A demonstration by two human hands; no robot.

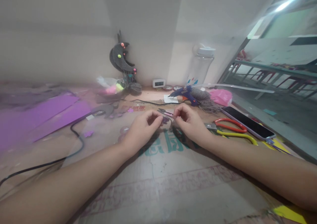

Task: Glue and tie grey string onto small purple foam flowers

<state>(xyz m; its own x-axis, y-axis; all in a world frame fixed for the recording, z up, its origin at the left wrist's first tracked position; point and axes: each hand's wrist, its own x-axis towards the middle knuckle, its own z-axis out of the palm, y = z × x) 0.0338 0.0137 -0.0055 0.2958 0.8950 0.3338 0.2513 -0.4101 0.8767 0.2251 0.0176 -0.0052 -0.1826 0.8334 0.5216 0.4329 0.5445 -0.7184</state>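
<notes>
My left hand (143,126) and my right hand (189,121) meet over the middle of a cardboard-covered table (173,181), fingers curled in pinches. Between them sits a small purple piece (165,120) with a thin dark wire trailing down from it. My right hand also pinches a small purple-handled thread snip (165,112), its blades pointing left. What my left fingers pinch is too small to name, though they touch the purple piece.
A blue glue gun (184,93) and grey yarn (201,95) lie behind my hands. Right of them are orange and yellow scissors (231,128) and a phone (247,121). Purple foam sheets (42,116) and a black cable (74,135) lie left. A bottle (201,65) stands at the wall.
</notes>
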